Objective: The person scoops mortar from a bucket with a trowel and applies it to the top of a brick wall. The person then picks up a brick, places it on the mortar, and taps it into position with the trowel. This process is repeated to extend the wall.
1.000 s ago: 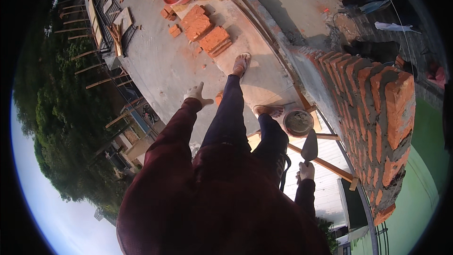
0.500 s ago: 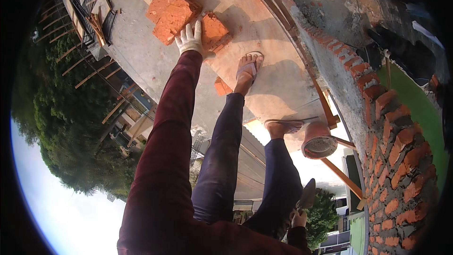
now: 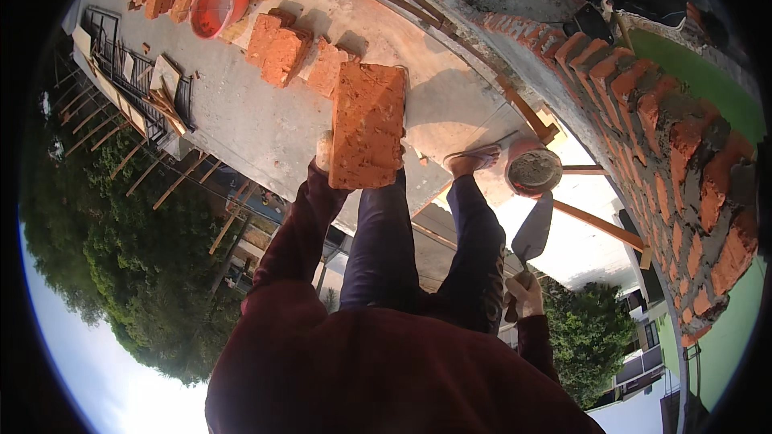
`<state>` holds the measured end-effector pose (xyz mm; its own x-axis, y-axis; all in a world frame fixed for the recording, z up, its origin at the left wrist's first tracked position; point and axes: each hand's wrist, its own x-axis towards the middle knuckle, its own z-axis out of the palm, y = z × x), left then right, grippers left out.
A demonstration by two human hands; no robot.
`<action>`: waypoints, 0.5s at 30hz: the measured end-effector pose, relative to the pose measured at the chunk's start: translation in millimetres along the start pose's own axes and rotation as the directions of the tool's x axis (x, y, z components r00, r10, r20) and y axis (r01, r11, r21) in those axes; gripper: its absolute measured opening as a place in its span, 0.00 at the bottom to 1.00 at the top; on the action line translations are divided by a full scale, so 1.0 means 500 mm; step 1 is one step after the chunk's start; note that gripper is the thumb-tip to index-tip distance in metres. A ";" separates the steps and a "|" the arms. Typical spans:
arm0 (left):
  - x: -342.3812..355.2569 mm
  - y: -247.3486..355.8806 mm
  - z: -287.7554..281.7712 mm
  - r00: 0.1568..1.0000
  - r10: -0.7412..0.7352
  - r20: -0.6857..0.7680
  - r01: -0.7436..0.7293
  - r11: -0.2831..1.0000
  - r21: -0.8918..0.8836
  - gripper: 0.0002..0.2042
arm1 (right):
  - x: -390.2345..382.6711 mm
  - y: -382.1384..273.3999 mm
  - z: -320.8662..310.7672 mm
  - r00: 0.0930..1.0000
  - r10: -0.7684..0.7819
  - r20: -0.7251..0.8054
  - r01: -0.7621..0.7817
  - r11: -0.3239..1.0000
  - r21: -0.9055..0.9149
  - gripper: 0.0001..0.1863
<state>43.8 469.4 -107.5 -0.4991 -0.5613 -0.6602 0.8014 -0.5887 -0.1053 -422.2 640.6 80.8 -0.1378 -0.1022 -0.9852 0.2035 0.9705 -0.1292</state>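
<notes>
My left hand (image 3: 324,151), in a pale glove and partly hidden, grips an orange brick (image 3: 368,120) raised above my left leg. My right hand (image 3: 524,297), low at the right, holds a trowel (image 3: 537,223) by its handle, its blade pointing up toward a bucket of grey mortar (image 3: 532,169) beside my sandalled right foot. The partly built brick wall (image 3: 675,177), with thick grey mortar in its joints, rises along my right side.
Loose bricks (image 3: 277,52) and a red plastic basin (image 3: 217,6) lie on the concrete slab (image 3: 217,96). Wooden planks (image 3: 523,112) edge the slab near the wall. Metal frames and boards (image 3: 129,84) are at left, beside a drop with trees below.
My left hand went out to the brick pile and has come back toward my body with a brick lifted. My right hand still has the trowel, raised slightly since half a second ago.
</notes>
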 end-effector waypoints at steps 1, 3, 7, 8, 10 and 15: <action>-0.022 -0.052 0.090 0.996 -0.069 0.053 0.068 0.997 0.023 0.53 | -0.024 -0.019 0.024 1.000 0.023 0.020 -0.023 1.000 0.019 0.11; -0.055 -0.152 0.242 0.948 -0.251 0.196 0.254 0.967 0.011 0.57 | -0.106 -0.071 0.100 0.998 -0.059 0.009 0.054 0.963 0.266 0.11; -0.086 -0.307 0.433 0.786 -0.551 0.282 0.539 0.833 0.123 0.46 | -0.187 -0.124 0.149 0.883 -0.456 -0.113 0.449 0.747 0.490 0.12; -0.088 -0.350 0.458 0.767 -0.576 0.283 0.557 0.816 0.151 0.48 | -0.205 -0.125 0.135 0.853 -0.516 -0.076 0.481 0.722 0.498 0.14; -0.093 -0.424 0.512 0.776 -0.594 0.214 0.557 0.804 0.210 0.48 | -0.250 -0.138 0.101 0.797 -0.603 -0.028 0.559 0.719 0.413 0.16; -0.054 -0.477 0.555 0.845 -0.534 -0.029 0.478 0.730 0.489 0.36 | -0.244 -0.147 0.000 0.738 -0.655 -0.161 0.605 0.539 0.586 0.16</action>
<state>-225.3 463.5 141.6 -0.8400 -0.1433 -0.5233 0.1853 -0.9823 -0.0284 -420.4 581.6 210.7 -0.3910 -0.6759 -0.6248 0.5943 0.3329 -0.7321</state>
